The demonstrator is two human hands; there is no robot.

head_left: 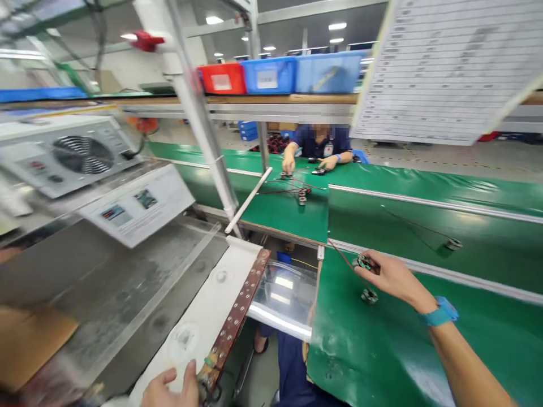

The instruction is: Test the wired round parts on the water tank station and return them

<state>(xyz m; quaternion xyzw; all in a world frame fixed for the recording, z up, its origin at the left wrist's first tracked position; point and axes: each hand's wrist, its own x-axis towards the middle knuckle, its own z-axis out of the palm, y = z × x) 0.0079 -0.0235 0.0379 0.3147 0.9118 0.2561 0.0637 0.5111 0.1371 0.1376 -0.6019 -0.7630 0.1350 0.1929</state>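
My right hand (396, 280), with a blue band at the wrist, pinches a small round part with a green board (363, 262) over the green mat. A dark red wire (340, 252) trails from that part towards the mat's far edge. Just below my fingers, a second round part (369, 296) lies on the mat. At the bottom edge my left hand (172, 390) is partly cut off, thumb and fingers apart and nothing visible between them. It is beside a white strip (203, 308) with round clear discs and a brown edge rail (240, 305) dotted with metal studs.
Across the bench a person (324, 141) handles small parts; wired parts (302, 196) lie nearby. One more round part (453, 243) sits in the green channel. A slanted white post (199, 118) stands left of centre. A paper sheet (441, 68) hangs upper right.
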